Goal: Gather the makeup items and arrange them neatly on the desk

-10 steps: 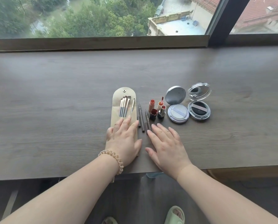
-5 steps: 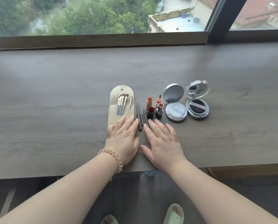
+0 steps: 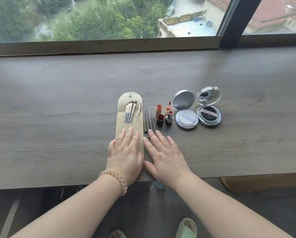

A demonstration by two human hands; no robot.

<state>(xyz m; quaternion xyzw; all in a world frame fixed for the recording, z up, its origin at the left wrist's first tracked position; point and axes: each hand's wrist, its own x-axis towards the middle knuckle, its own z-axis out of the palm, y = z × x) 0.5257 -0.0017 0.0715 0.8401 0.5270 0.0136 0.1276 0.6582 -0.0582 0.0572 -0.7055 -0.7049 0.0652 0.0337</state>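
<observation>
Makeup items lie in a row on the desk (image 3: 57,117). Left hand (image 3: 125,156) rests flat, fingers spread, on the brush pouch (image 3: 130,115); right hand (image 3: 167,155) lies flat and empty beside the pencils (image 3: 149,121).

beige brush pouch (image 3: 129,124), grey-brown desk (image 3: 57,109)

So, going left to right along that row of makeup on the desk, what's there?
Beige brush pouch → thin grey liner pens → open red lipsticks → silver cushion compact with white puff → clear-lidded compact with black puff.
</observation>
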